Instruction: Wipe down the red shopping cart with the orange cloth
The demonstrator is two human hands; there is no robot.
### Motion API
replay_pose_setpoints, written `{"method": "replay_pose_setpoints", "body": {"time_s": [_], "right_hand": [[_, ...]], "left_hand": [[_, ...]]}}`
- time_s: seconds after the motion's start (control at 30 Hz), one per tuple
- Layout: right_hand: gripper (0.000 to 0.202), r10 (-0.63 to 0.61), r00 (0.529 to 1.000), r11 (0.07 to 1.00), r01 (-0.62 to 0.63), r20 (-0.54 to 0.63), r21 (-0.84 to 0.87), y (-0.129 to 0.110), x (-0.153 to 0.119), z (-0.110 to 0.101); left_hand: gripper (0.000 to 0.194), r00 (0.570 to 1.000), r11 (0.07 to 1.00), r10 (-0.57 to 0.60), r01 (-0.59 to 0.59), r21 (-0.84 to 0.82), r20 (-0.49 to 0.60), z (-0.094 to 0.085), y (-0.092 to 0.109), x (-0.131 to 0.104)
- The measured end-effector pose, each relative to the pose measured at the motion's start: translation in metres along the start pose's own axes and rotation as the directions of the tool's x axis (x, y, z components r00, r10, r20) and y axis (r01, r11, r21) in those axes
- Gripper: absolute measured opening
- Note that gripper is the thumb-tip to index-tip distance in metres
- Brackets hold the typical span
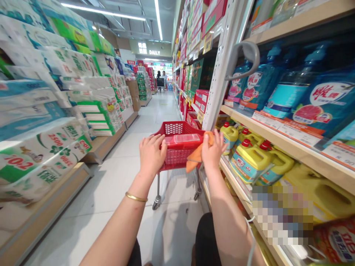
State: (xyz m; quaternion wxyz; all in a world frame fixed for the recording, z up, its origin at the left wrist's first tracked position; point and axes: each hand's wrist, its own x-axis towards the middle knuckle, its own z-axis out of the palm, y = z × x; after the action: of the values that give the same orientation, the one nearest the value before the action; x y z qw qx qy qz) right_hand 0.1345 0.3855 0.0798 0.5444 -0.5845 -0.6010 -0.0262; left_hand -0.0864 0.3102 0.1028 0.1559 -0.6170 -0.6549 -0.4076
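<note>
A red shopping cart [177, 159] stands in front of me in the aisle, its perforated basket on thin metal legs with casters. My left hand [152, 153] is curled over the left end of the cart's handle [184, 140], the thumb lying along it. At the handle's right end, my right hand [213, 151] has an orange cloth [194, 159] in its grasp. The cloth hangs down beside the basket; part of it lies behind the thumb and fingers. Little of the basket's inside shows past the handle.
Packs of tissue paper [47, 147] are stacked on low platforms at left. Close on my right, a shelf [288, 136] carries blue pump bottles [288, 92] and yellow jugs [245, 162]. A grey hook-shaped handle [253, 55] juts from its upright. People [163, 77] are far ahead.
</note>
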Motion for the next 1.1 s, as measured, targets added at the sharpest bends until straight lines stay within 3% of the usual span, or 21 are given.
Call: {"method": "replay_pose_setpoints", "body": {"time_s": [0.07,0.1,0.2,0.3,0.37,0.4,0.47,0.53,0.57,0.63,0.67,0.73,0.8,0.9,0.97,1.0,1.1], "right_hand": [[0.051,0.132,0.989,0.991,-0.133,-0.067,-0.003,0.012,0.005,0.0],[0.052,0.117,0.991,0.993,-0.117,-0.063,-0.003,0.011,0.004,0.001],[0.047,-0.152,0.986,0.988,0.151,0.062,0.023,-0.015,-0.015,0.001],[0.041,-0.453,0.859,0.891,0.437,0.237,0.119,-0.05,-0.036,0.0],[0.041,-0.548,0.781,0.836,0.525,0.298,0.16,-0.06,-0.039,-0.002],[0.041,-0.549,0.78,0.835,0.528,0.301,0.154,-0.059,-0.037,-0.002],[0.041,-0.449,0.858,0.893,0.441,0.248,0.091,-0.044,-0.027,-0.003],[0.045,-0.238,0.962,0.971,0.24,0.136,0.004,-0.02,-0.012,-0.003],[0.047,-0.119,0.99,0.992,0.122,0.073,-0.032,-0.008,-0.005,-0.004],[0.051,0.051,0.999,0.996,-0.052,-0.017,-0.073,0.008,0.003,-0.004],[0.051,0.078,0.996,0.994,-0.08,-0.031,-0.08,0.01,0.004,-0.004],[0.05,0.007,1.0,0.997,-0.007,0.012,-0.071,-0.001,-0.003,-0.003],[0.047,-0.177,0.977,0.983,0.181,0.118,-0.024,-0.025,-0.018,-0.001],[0.043,-0.476,0.834,0.878,0.469,0.278,0.097,-0.06,-0.037,0.002],[0.043,-0.545,0.781,0.836,0.533,0.304,0.129,-0.066,-0.038,0.002],[0.042,-0.526,0.8,0.848,0.517,0.288,0.113,-0.062,-0.034,0.002],[0.044,-0.294,0.944,0.955,0.298,0.151,-0.003,-0.029,-0.015,-0.001]], "left_hand": [[0.041,1.0,1.0,0.0,0.0,0.0,-0.001,0.0,0.002,-0.001],[0.042,1.0,1.0,-0.007,0.007,0.005,-0.007,0.001,0.003,-0.002],[0.045,0.999,0.999,-0.033,0.034,0.03,-0.023,0.005,0.002,-0.002],[0.047,0.999,0.998,-0.035,0.036,0.05,-0.02,0.008,-0.001,0.0],[0.047,1.0,0.998,-0.025,0.025,0.057,-0.011,0.009,-0.004,0.0],[0.048,1.0,0.998,-0.02,0.021,0.061,-0.006,0.009,-0.004,0.0],[0.05,1.0,0.997,-0.015,0.014,0.07,0.007,0.008,-0.004,0.0],[0.051,1.0,0.997,-0.013,0.011,0.074,0.018,0.006,-0.001,-0.001],[0.052,1.0,0.997,-0.011,0.009,0.074,0.024,0.006,0.0,-0.002],[0.054,0.999,0.997,-0.007,0.005,0.071,0.031,0.006,0.002,-0.003],[0.055,0.999,0.998,-0.007,0.004,0.07,0.032,0.006,0.003,-0.003],[0.056,0.999,0.997,-0.01,0.008,0.073,0.031,0.007,0.004,-0.002],[0.058,0.999,0.997,-0.014,0.011,0.077,0.029,0.007,0.003,-0.002],[0.058,1.0,0.997,-0.011,0.009,0.078,0.03,0.007,0.002,-0.002],[0.058,0.999,0.997,-0.007,0.004,0.077,0.032,0.006,0.001,-0.002],[0.057,0.999,0.997,-0.005,0.002,0.077,0.034,0.005,0.001,-0.002],[0.056,0.999,0.997,0.003,-0.006,0.078,0.038,0.006,0.001,-0.003]]}}
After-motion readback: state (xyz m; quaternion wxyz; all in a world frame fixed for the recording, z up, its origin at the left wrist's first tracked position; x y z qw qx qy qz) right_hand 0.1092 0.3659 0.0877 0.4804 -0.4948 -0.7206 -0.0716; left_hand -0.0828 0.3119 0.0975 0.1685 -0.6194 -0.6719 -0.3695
